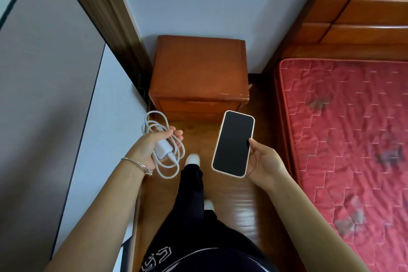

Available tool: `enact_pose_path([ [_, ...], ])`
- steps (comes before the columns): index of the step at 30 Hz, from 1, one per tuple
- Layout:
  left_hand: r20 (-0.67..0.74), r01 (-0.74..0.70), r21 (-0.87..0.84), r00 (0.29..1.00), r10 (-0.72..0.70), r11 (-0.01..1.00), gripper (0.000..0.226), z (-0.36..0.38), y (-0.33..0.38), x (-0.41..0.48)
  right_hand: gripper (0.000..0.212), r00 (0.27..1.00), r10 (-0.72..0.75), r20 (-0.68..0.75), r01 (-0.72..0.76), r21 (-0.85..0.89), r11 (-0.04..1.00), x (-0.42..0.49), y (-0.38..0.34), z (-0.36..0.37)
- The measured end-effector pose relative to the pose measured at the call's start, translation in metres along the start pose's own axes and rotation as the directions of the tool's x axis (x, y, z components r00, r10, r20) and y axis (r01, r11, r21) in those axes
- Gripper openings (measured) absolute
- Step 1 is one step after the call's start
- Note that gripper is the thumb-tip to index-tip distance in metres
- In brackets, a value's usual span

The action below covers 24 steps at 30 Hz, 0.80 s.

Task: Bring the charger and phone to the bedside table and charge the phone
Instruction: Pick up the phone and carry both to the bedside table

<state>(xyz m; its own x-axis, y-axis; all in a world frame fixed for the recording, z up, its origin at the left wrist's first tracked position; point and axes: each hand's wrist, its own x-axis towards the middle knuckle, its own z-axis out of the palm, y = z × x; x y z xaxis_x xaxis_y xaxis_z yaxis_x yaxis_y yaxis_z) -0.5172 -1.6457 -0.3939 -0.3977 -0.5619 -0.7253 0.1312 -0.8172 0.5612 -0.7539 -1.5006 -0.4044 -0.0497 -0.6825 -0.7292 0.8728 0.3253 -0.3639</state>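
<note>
Head view: your left hand (147, 147) is closed around the coiled charger (162, 147), your right hand (263, 162) grips the phone (233, 143); set both flat on the bedside table (198, 68) ahead, cable untangled.

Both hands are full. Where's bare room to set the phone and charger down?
The whole top of the bedside table shows bare, bordered by the wall behind, the door frame on its left and the gap towards the bed. Left hand holds the charger, right hand the phone.
</note>
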Motion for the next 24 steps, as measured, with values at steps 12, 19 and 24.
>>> enact_pose_path([
  [12, 0.003, 0.01, 0.017, 1.0, -0.01, 1.0, 0.014, 0.028, 0.141, 0.102, 0.036, 0.998, -0.026, -0.057, 0.028, 0.021, 0.999, 0.114, -0.091, 0.083],
  [19, -0.091, 0.036, 0.098, 0.996, -0.027, 0.995, 0.011, 0.036, 0.19, 0.156, 0.033, 0.998, -0.049, 0.026, 0.045, 0.137, 0.99, 0.167, -0.13, 0.12],
  [24, -0.147, 0.03, 0.135, 0.989, -0.01, 0.99, 0.012, 0.048, 0.222, 0.195, 0.031, 0.996, -0.034, 0.083, 0.025, 0.102, 0.994, 0.203, -0.166, 0.141],
])
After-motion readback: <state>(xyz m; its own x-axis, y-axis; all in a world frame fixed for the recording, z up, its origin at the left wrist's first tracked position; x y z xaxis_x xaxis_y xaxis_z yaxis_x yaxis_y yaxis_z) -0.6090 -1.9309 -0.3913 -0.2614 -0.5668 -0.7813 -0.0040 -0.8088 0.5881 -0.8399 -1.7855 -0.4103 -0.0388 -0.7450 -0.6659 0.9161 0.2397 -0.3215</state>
